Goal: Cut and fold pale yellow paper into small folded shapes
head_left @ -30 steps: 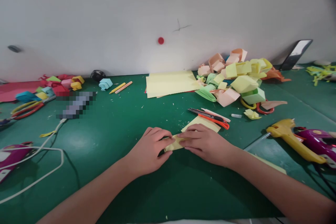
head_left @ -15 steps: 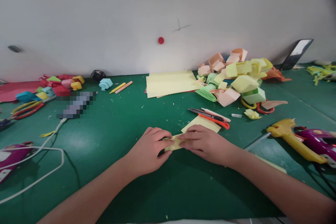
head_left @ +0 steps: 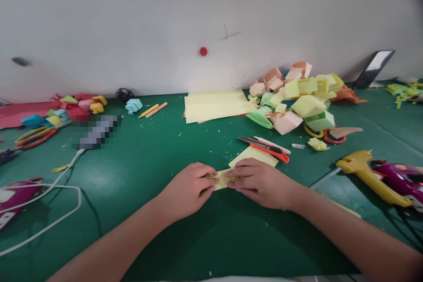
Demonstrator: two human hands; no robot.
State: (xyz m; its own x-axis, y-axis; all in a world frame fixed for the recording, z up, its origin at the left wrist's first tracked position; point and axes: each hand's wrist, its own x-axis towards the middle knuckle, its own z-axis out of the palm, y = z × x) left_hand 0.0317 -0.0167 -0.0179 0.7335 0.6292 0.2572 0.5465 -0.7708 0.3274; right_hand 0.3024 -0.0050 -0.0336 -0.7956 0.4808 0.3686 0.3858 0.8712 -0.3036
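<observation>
A small folded piece of pale yellow paper (head_left: 223, 179) is held low over the green table, between both hands. My left hand (head_left: 193, 187) pinches its left end between thumb and fingers. On the other end, the fingers of my right hand (head_left: 259, 183) are closed, and they cover part of the folds. Just beyond the right hand lies a yellow paper sheet (head_left: 256, 158). An orange and black box cutter (head_left: 264, 147) rests across that sheet, beside a pale pen-like stick (head_left: 274, 145).
Folded paper pieces (head_left: 297, 97) form a pile at the back right. A yellow glue gun (head_left: 370, 176) lies to the right. Yellow sheets (head_left: 216, 105) are stacked by the wall. Scissors (head_left: 42, 136) and a white cable (head_left: 77, 194) lie at left.
Both hands stay on the folded paper. The left fingers have shifted slightly on its left end, and the paper strip shows a little more plainly between the hands.
</observation>
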